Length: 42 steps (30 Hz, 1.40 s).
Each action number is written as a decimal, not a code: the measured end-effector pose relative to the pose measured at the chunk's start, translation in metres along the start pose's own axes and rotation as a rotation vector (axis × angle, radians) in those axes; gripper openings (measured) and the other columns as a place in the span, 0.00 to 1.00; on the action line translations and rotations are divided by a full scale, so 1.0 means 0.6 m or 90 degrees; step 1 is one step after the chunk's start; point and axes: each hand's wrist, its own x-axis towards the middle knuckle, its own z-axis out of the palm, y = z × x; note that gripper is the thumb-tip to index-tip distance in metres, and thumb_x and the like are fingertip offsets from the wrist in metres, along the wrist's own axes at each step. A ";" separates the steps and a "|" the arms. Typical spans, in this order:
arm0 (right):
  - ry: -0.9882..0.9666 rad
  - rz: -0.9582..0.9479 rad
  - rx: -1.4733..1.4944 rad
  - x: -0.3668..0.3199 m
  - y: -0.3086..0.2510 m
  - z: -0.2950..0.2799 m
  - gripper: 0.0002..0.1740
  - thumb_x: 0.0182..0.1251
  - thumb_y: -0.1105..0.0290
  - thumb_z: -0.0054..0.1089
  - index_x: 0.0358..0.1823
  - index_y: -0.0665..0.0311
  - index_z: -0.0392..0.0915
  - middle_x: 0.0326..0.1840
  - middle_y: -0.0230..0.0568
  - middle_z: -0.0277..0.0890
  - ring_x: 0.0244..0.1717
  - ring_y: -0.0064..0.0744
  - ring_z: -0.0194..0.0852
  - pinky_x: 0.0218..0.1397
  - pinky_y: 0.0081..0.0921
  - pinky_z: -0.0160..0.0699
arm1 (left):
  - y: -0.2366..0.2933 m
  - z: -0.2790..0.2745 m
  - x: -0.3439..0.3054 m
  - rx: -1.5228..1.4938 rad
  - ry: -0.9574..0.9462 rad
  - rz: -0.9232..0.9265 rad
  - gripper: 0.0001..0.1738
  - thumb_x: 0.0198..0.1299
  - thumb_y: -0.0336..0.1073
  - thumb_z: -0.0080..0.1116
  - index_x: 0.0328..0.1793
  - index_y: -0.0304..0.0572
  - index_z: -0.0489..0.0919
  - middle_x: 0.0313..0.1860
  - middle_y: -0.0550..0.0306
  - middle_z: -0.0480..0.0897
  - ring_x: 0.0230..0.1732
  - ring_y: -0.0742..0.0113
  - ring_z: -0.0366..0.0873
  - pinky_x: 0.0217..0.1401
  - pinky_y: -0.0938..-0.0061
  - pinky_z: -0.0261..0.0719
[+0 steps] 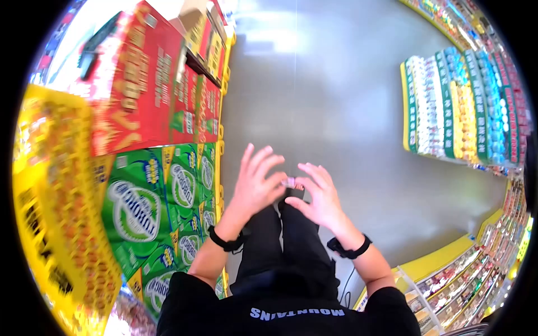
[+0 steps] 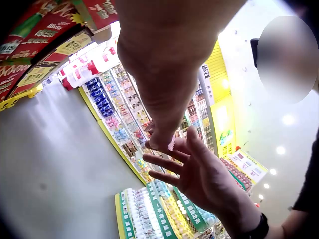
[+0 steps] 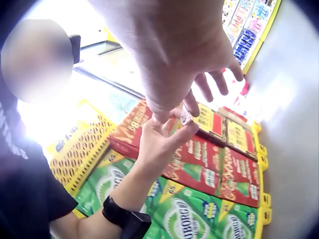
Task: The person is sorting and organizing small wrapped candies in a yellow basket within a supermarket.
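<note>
In front of the body, my left hand (image 1: 258, 182) pinches a small pinkish-white wrapped-looking piece (image 1: 289, 182) between thumb and fingertips. In the right wrist view the left hand (image 3: 158, 144) comes up from below, with the small piece (image 3: 186, 118) showing a round, patterned end. My right hand (image 1: 320, 196) faces it with fingers spread and fairly straight, its index fingertip right at the piece. The left wrist view shows the right hand's (image 2: 207, 172) palm and loose fingers, while the left forearm and hand (image 2: 162, 84) cover much of that view. I cannot tell what the piece is.
Stacked green beer cartons (image 1: 134, 210) and red cartons (image 1: 148, 84) stand close on the left, beside a yellow perforated basket (image 1: 61, 207). Grey floor (image 1: 336, 84) stretches ahead. A display of bottles (image 1: 448, 106) stands at right, with stocked shelves (image 1: 459, 280) at lower right.
</note>
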 end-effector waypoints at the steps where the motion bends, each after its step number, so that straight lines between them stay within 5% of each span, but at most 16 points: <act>1: 0.010 -0.006 0.009 -0.004 -0.028 -0.026 0.26 0.63 0.52 0.82 0.54 0.61 0.86 0.71 0.49 0.79 0.76 0.57 0.75 0.81 0.62 0.69 | 0.041 -0.037 0.012 -0.006 0.014 0.023 0.18 0.44 0.38 0.82 0.42 0.55 0.88 0.65 0.59 0.82 0.80 0.47 0.70 0.87 0.30 0.59; 6: -0.005 -0.016 0.109 -0.023 -0.173 -0.171 0.13 0.67 0.64 0.79 0.42 0.63 0.84 0.63 0.44 0.84 0.64 0.55 0.82 0.72 0.52 0.77 | 0.196 -0.224 0.051 -0.001 0.028 0.046 0.19 0.47 0.39 0.83 0.47 0.59 0.89 0.67 0.63 0.83 0.77 0.52 0.75 0.87 0.35 0.62; 15: -0.093 -0.137 0.167 -0.005 -0.405 -0.285 0.09 0.66 0.67 0.78 0.42 0.63 0.89 0.66 0.44 0.83 0.67 0.54 0.80 0.73 0.48 0.78 | 0.338 -0.510 0.027 0.123 0.059 -0.022 0.17 0.53 0.42 0.79 0.50 0.59 0.90 0.71 0.63 0.81 0.79 0.57 0.73 0.89 0.43 0.61; 19: -0.105 -0.388 0.108 0.030 -0.507 -0.307 0.10 0.62 0.69 0.79 0.43 0.62 0.89 0.66 0.43 0.82 0.69 0.53 0.79 0.74 0.51 0.77 | 0.364 -0.597 -0.036 0.111 0.086 -0.099 0.19 0.55 0.47 0.81 0.52 0.58 0.90 0.75 0.59 0.79 0.80 0.51 0.70 0.89 0.40 0.60; 20: -0.120 -0.443 0.099 0.040 -0.528 -0.305 0.11 0.61 0.70 0.79 0.43 0.62 0.89 0.66 0.43 0.82 0.69 0.53 0.79 0.74 0.52 0.77 | 0.374 -0.621 -0.051 0.136 0.098 -0.118 0.15 0.55 0.50 0.79 0.46 0.58 0.91 0.71 0.62 0.81 0.80 0.56 0.72 0.89 0.43 0.60; 26: -0.197 -0.596 0.107 0.051 -0.640 -0.243 0.13 0.60 0.70 0.79 0.45 0.60 0.87 0.65 0.44 0.82 0.69 0.53 0.79 0.74 0.53 0.77 | 0.411 -0.701 -0.170 0.231 0.190 -0.210 0.12 0.52 0.48 0.80 0.40 0.58 0.91 0.64 0.69 0.86 0.76 0.55 0.75 0.87 0.44 0.64; 31: -0.250 -0.667 0.138 0.042 -0.724 -0.183 0.13 0.60 0.73 0.78 0.46 0.60 0.87 0.66 0.46 0.81 0.69 0.54 0.79 0.74 0.53 0.77 | 0.430 -0.748 -0.283 0.323 0.299 -0.334 0.14 0.50 0.42 0.80 0.38 0.50 0.87 0.59 0.63 0.86 0.73 0.52 0.77 0.78 0.48 0.74; 37: -0.233 -0.762 0.148 0.025 -0.806 -0.160 0.15 0.60 0.74 0.76 0.49 0.61 0.86 0.67 0.48 0.81 0.69 0.56 0.80 0.75 0.55 0.77 | 0.449 -0.795 -0.448 0.443 0.448 -0.586 0.13 0.52 0.32 0.80 0.39 0.43 0.85 0.62 0.54 0.83 0.74 0.43 0.74 0.77 0.44 0.72; 42: -0.157 -0.834 0.111 0.038 -0.853 -0.156 0.15 0.59 0.75 0.74 0.49 0.60 0.87 0.67 0.49 0.81 0.71 0.53 0.80 0.78 0.61 0.73 | 0.409 -0.770 -0.553 0.471 0.301 -0.744 0.09 0.64 0.40 0.74 0.39 0.44 0.90 0.66 0.55 0.82 0.81 0.44 0.67 0.88 0.40 0.57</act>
